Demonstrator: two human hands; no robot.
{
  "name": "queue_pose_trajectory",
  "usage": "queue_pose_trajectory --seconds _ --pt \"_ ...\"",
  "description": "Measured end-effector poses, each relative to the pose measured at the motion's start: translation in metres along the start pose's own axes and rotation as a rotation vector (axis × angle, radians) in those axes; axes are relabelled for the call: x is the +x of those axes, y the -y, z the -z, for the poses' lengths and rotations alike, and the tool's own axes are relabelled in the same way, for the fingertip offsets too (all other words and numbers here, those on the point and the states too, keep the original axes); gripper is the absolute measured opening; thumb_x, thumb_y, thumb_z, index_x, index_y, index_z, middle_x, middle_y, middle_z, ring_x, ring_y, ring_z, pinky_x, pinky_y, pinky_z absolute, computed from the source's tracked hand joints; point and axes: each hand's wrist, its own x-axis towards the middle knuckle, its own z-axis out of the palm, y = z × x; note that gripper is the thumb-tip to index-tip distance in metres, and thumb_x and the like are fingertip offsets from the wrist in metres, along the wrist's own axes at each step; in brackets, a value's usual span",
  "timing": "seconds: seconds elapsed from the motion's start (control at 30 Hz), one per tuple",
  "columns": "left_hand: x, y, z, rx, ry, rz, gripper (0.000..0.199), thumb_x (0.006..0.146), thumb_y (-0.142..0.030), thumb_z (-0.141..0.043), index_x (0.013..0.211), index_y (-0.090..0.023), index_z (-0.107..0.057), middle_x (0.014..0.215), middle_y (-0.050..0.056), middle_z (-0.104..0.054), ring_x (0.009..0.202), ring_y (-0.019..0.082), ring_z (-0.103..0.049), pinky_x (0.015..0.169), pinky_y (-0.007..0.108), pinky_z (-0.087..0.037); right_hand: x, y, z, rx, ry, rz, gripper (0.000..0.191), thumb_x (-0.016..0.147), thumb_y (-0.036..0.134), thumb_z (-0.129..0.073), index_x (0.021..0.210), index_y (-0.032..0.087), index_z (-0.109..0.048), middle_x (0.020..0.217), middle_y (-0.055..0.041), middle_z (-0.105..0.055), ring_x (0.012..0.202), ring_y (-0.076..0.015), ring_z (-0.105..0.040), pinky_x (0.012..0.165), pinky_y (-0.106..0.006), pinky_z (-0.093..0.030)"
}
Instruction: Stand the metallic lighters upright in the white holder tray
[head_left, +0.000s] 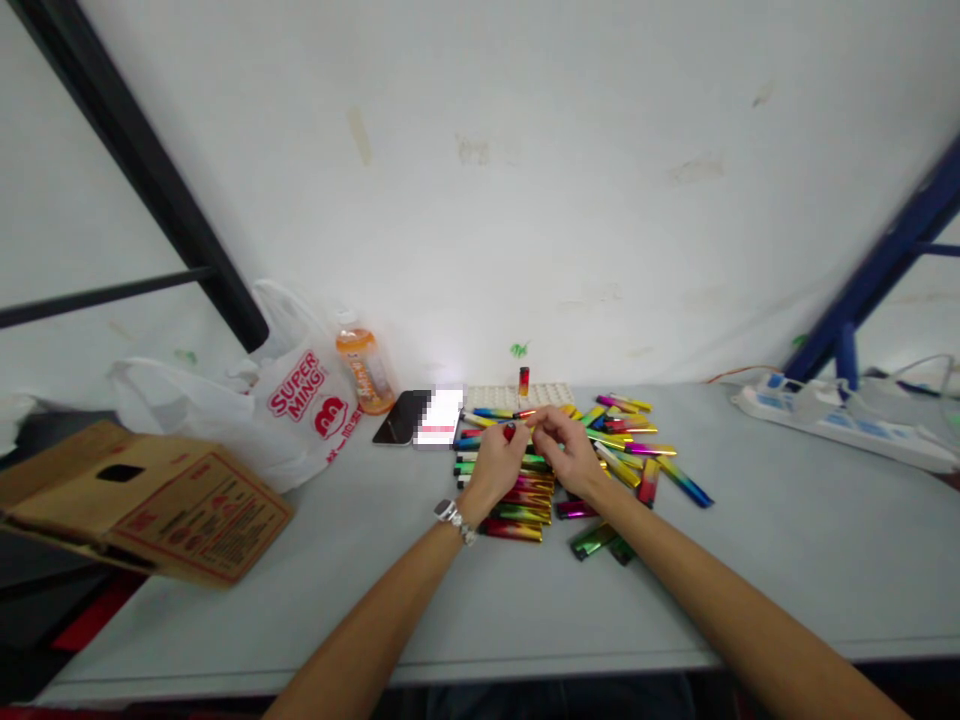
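Forearms [375,630]: ours, bare, reaching from the near edge over the grey table [795,550], a silver watch [447,510] on the left wrist.
Left hand [493,468]: fingers curled closed around a small red piece [509,432], mostly hidden, its dark glossy end showing.
Right hand [574,455]: fingers bent, tips close beside our left ones; we cannot tell whether they grip anything.
Lighter row [516,531]: side by side, under and near our left hand, metallic red, green and magenta fading to gold.
Loose lighters [621,466]: strewn at odd angles to the right, shiny yellow, purple, green, blue.
Standing lighter [523,383]: upright at the pale rack [556,395] on the far side, red fading to yellow.
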Motion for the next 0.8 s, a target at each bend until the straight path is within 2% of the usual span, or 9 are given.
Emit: queue_pose_trajectory --seconds 0.2,0.4,0.5,0.63,0.8 --pt "0.001 0.0 0.0 -0.034 -0.013 0.019 0.036 0.083 -0.041 -0.052 0.056 -0.018 -0.047 0.05 -0.005 -0.04 0.051 0.01 -0.034 0.051 0.024 -0.027 0.001 -0.002 0.0 -0.023 0.007 -0.012 0.014 0.092 0.031 -0.047 0.096 0.02 -0.055 0.064 0.0039 -0.047 0.056 -0.0123 -0.043 0.055 -0.025 -0.035" --pt "-0.003 -0.01 0.004 -0.001 0.036 -0.046 0.041 0.085 -0.05 -0.055 0.066 -0.013 -0.06 0.061 -0.001 -0.057 0.06 0.013 -0.045 0.059 0.025 -0.036 0.001 0.004 0.0 -0.088 -0.013 0.006 0.018 0.094 0.036 -0.047 0.085 0.02 -0.053 0.064 0.0025 -0.048 0.058 -0.0137 -0.044 0.056 -0.026 -0.036" --pt "-0.003 -0.009 0.004 0.008 0.028 -0.063 0.043 0.086 -0.05 -0.053 0.068 -0.013 -0.062 0.063 0.001 -0.06 0.062 0.014 -0.048 0.061 0.025 -0.038 0.001 0.005 0.0 -0.104 -0.004 0.004 0.019 0.094 0.036 -0.047 0.085 0.021 -0.053 0.064 0.0019 -0.049 0.059 -0.0144 -0.045 0.055 -0.026 -0.036" --pt "0.0 -0.002 0.002 0.039 -0.019 -0.047 0.036 0.086 -0.041 -0.05 0.063 -0.014 -0.059 0.06 0.0 -0.058 0.059 0.014 -0.047 0.058 0.025 -0.035 0.001 0.002 0.0 -0.099 0.009 -0.018 0.021 0.094 0.039 -0.047 0.089 0.02 -0.057 0.067 0.0007 -0.053 0.063 -0.0153 -0.049 0.058 -0.026 -0.039" --pt "0.002 0.002 0.001 0.023 -0.013 -0.033 0.029 0.082 -0.031 -0.049 0.057 -0.017 -0.051 0.053 -0.004 -0.048 0.054 0.011 -0.04 0.053 0.024 -0.031 0.001 -0.001 -0.001 -0.078 -0.01 -0.027 0.018 0.093 0.035 -0.048 0.09 0.02 -0.057 0.066 0.0018 -0.051 0.061 -0.0139 -0.046 0.058 -0.026 -0.038"
